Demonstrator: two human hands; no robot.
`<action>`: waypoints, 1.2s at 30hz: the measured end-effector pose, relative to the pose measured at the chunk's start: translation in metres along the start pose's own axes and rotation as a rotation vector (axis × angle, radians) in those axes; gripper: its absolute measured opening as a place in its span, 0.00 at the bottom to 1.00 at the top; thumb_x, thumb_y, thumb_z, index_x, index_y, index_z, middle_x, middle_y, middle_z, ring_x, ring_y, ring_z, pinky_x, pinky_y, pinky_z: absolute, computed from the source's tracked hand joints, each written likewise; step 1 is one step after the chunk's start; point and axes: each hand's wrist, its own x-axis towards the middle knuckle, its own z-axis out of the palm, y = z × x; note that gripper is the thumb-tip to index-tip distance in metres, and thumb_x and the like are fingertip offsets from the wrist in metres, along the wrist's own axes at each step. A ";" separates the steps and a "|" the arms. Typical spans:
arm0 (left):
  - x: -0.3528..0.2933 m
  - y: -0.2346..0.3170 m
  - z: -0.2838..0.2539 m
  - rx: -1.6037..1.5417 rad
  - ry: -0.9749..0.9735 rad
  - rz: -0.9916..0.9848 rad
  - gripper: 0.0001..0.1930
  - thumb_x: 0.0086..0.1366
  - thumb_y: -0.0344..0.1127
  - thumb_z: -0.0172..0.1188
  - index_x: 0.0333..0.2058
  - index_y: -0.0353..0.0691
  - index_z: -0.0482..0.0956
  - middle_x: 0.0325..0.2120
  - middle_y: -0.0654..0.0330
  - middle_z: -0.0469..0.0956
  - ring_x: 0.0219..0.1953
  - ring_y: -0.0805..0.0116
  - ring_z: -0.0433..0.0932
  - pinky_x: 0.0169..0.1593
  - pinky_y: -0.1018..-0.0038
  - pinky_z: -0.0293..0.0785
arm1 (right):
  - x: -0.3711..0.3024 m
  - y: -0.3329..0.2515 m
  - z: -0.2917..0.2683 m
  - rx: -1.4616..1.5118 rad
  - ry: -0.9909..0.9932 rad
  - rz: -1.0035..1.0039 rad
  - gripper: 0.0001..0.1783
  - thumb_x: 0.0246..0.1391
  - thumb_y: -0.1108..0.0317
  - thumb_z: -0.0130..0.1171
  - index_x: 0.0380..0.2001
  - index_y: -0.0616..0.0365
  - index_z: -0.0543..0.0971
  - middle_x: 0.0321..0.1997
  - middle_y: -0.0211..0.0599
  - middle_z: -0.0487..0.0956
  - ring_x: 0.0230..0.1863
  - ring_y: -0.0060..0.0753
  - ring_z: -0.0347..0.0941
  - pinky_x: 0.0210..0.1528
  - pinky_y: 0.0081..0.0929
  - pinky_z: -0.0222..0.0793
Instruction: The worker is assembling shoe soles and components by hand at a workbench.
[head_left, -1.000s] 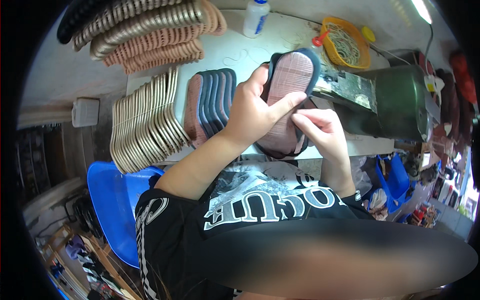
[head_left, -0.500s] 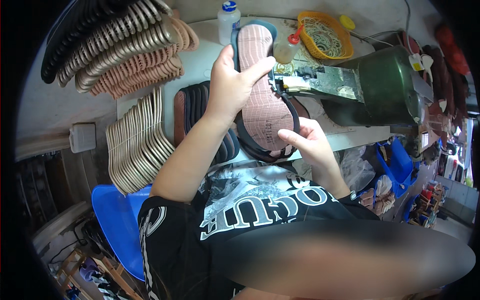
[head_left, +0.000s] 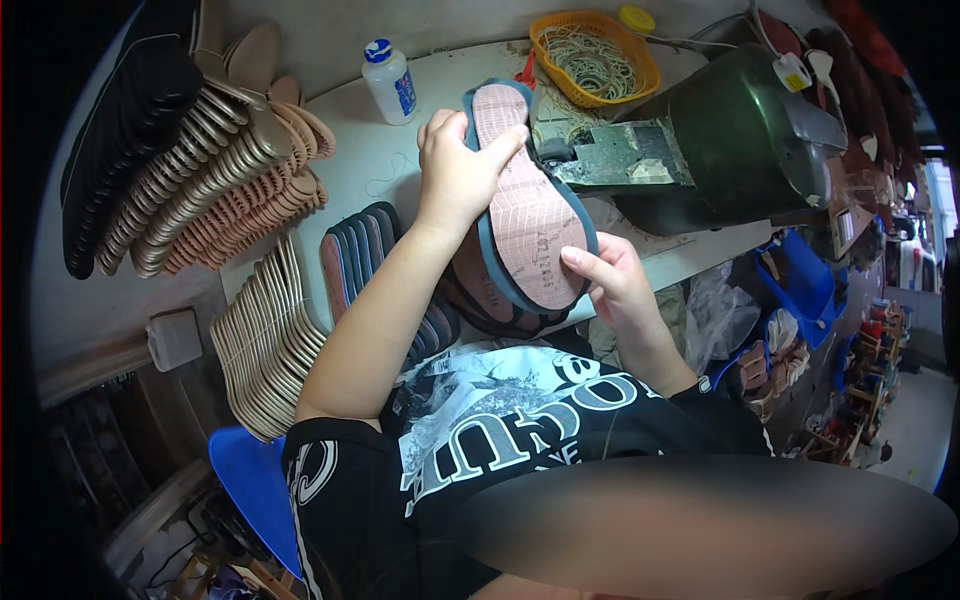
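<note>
Before me I hold an insole (head_left: 530, 215), its pinkish-brown, finely lined board side showing, with a dark blue layer standing out around its edge. My left hand (head_left: 455, 175) grips the narrow end, thumb across the board and fingers at the far edge. At the broad end my right hand (head_left: 622, 285) pinches the rim, thumb on top; its fingers are partly hidden underneath. Below the insole, partly covered, lie more dark-edged insoles (head_left: 475, 285). A row of dark blue and brown insoles (head_left: 360, 250) stands beside my left forearm.
Bundled gold-edged insoles (head_left: 265, 335) stand at the left, below stacks of black pieces (head_left: 125, 150) and pink pieces (head_left: 245, 230). A white bottle (head_left: 390, 85) with a blue cap and a yellow basket (head_left: 560, 75) of bands sit at the back. A dark green machine (head_left: 740, 140) fills the right.
The insole has tilted, and its blue layer now shows along the broad end where a black edge showed before. The whole view has shifted; the red-tipped bottle is now mostly hidden. Both hands keep hold.
</note>
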 end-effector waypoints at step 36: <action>0.071 -0.001 -0.049 0.041 -1.051 -0.001 0.22 0.51 0.49 0.68 0.34 0.37 0.75 0.28 0.62 0.73 0.35 0.73 0.69 0.42 0.77 0.65 | 0.044 0.008 0.046 0.232 0.101 0.058 0.18 0.59 0.61 0.52 0.43 0.68 0.74 0.31 0.46 0.80 0.27 0.31 0.80 0.28 0.20 0.75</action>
